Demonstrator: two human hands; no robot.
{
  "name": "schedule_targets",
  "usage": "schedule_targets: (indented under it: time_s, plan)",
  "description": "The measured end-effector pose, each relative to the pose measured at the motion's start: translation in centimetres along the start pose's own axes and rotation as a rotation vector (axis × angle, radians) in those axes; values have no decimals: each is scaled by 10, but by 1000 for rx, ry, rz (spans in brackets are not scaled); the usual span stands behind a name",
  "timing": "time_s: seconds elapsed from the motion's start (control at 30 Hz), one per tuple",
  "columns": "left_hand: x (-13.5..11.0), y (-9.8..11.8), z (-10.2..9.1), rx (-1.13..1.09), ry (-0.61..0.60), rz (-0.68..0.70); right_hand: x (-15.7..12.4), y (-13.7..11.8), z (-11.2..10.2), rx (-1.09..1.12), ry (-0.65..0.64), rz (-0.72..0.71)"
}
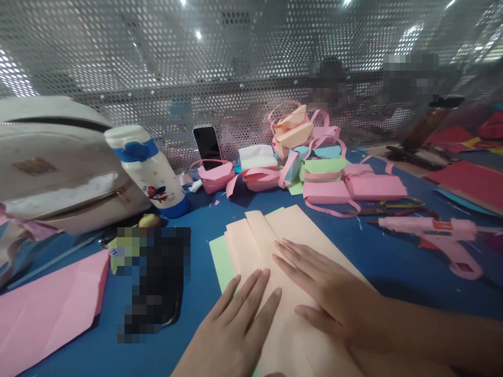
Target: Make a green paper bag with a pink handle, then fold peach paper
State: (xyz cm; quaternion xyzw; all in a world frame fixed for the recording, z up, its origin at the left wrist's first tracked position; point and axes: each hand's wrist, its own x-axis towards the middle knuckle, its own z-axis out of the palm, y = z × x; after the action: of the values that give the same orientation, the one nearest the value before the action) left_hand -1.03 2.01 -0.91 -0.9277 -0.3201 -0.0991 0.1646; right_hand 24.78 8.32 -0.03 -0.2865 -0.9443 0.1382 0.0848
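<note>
Folded peach paper [288, 335] lies in front of me, with a strip turned over along its length. Light green paper [222, 256] shows from beneath its left side. My left hand [239, 324] rests on the left part of the peach paper, fingers stretched and slightly spread. Across the fold, my right hand [326, 283] lies with its fingers extended and pointing to the upper left. Both palms face down, and neither hand grips anything. The near end of the paper is partly hidden by my hands and the frame edge.
Several small paper bags [326, 191] sit at the back. A pink glue gun [444, 230] and pliers [393, 207] lie right. Left are a backpack [58, 167], a bottle [151, 173] and folded pink paper [51, 309]. A phone [207, 146] leans against the perforated metal screen [157, 63].
</note>
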Motion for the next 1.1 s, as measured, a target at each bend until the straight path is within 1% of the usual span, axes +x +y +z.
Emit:
schedule_targets:
  time_s: [0.13,0.37,0.47,0.63,0.7,0.9,1.1]
  plan:
    - [3,-2,-6,20,-44,28,0,1,1,1,14,-13]
    - [6,-2,-9,4,-33,36,0,1,2,-12,21,-14]
    - [6,-1,-7,37,-32,33,0,1,3,-7,25,-10]
    - [1,1,3,64,15,25,-1,0,2,3,25,-1]
    - [1,1,5,68,6,23,-1,-1,1,14,28,1]
    - [3,-2,2,68,-33,49,-1,0,0,51,37,-1]
    - [0,-3,1,33,-40,70,-1,-2,-4,82,48,3]
